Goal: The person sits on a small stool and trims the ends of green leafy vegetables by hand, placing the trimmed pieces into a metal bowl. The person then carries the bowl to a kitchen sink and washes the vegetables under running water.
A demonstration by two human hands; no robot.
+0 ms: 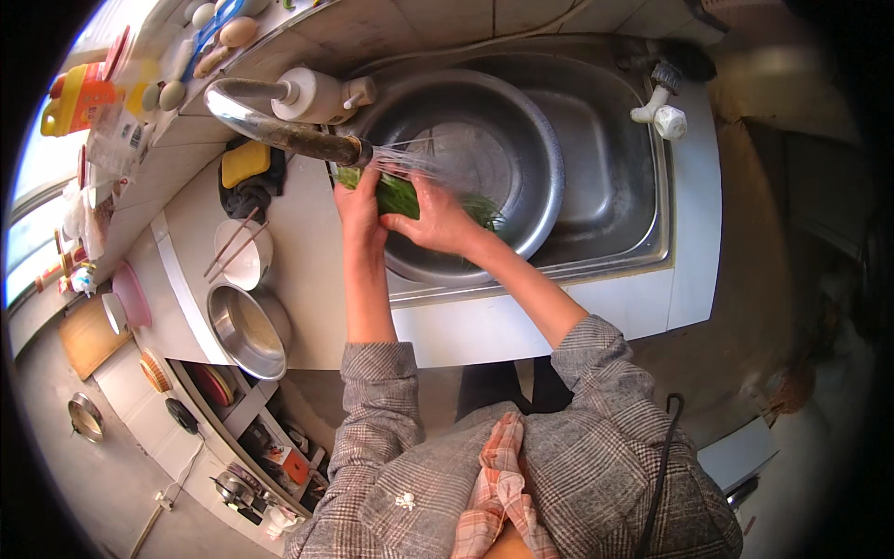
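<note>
Both my hands hold a bunch of long green leafy vegetables under running water. My left hand grips the end nearest the metal faucet. Around the middle of the bunch lies my right hand, thumb towards my left hand. The loose leaf tips hang out to the right, over a wide stainless steel basin. That basin sits in the steel sink. Water sprays from the faucet's mouth across the greens and my fingers. Part of the bunch is hidden behind my hands.
Left on the counter are a white bowl with chopsticks across it, a steel bowl, and a yellow sponge on a dark cloth. A white valve stands right of the sink. Eggs lie on the ledge.
</note>
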